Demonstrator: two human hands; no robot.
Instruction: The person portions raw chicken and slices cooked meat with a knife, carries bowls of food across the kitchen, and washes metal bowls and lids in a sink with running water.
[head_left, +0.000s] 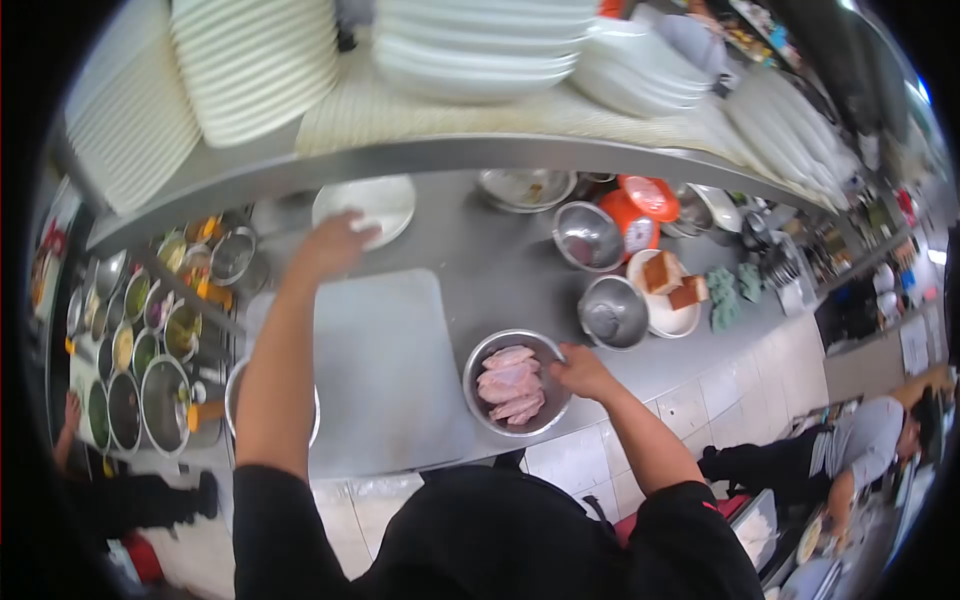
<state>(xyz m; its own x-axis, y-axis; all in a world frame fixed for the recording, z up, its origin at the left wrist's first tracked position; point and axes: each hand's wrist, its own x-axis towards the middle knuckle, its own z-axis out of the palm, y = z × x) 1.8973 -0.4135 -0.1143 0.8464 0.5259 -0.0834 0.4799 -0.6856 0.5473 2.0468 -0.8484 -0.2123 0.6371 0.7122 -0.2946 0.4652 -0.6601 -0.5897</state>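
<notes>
Raw pieces of pale pink poultry [511,382] lie in a steel bowl [475,412] near the front edge of the counter. My right hand [583,373] grips the bowl's right rim. Farther back, my left hand [338,245] is reached out over the near edge of a white plate [372,203]; its fingers are smeared by motion. Below that hand a whitish cutting board [385,370] lies flat on the steel counter [460,290]. Another steel bowl [315,412], partly hidden by my left forearm, is at the board's left side.
Stacked white plates [480,50] fill the shelf above. An orange scale [640,215], steel bowls [614,312] and a dish with bread [670,320] stand to the right. Containers of ingredients [165,403] are at left. A person [870,440] works at lower right; another is at far left.
</notes>
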